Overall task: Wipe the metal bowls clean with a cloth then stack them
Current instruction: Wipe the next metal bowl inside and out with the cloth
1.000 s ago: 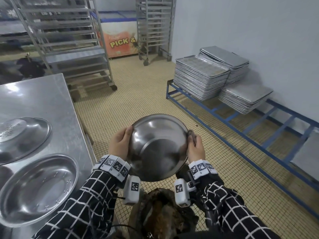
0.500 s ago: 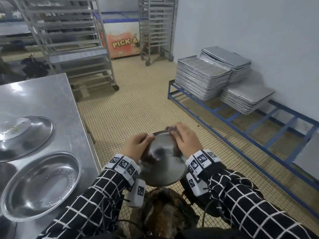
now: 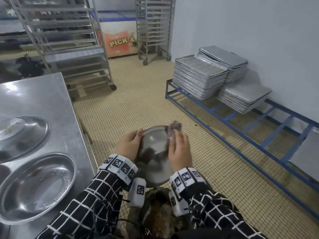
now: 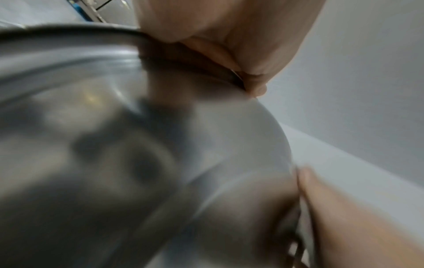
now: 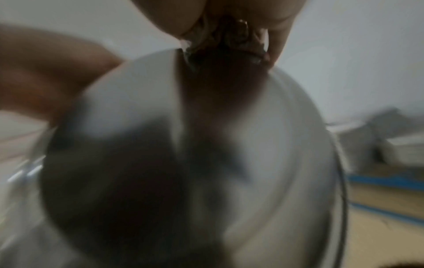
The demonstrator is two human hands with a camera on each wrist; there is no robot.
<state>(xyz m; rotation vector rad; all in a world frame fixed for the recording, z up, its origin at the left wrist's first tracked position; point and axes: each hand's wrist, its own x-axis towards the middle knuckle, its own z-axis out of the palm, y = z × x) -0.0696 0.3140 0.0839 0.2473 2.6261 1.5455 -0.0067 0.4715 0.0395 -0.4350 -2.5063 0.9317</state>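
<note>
I hold a metal bowl (image 3: 155,152) in front of me, above the tiled floor, turned so its outer underside faces up. My left hand (image 3: 128,146) grips its left rim (image 4: 128,34), thumb on top. My right hand (image 3: 179,149) presses a dark brownish cloth (image 3: 174,129) against the bowl's far right edge; the cloth (image 5: 229,45) is bunched under the fingers against the bowl (image 5: 263,145). Two more metal bowls lie on the steel table at left: one (image 3: 34,185) near me, mouth up, and one (image 3: 20,135) farther away, upside down.
The steel table (image 3: 39,99) runs along my left. To the right, a blue metal frame (image 3: 224,118) carries stacks of baking trays (image 3: 198,78). Wheeled tray racks (image 3: 69,40) and a chest freezer (image 3: 119,42) stand at the back. A dark brownish thing (image 3: 158,213) sits below my wrists.
The bowl has been flipped from facing me with its inside to showing its underside. My right hand with the cloth moved from the right rim onto the bowl's far edge.
</note>
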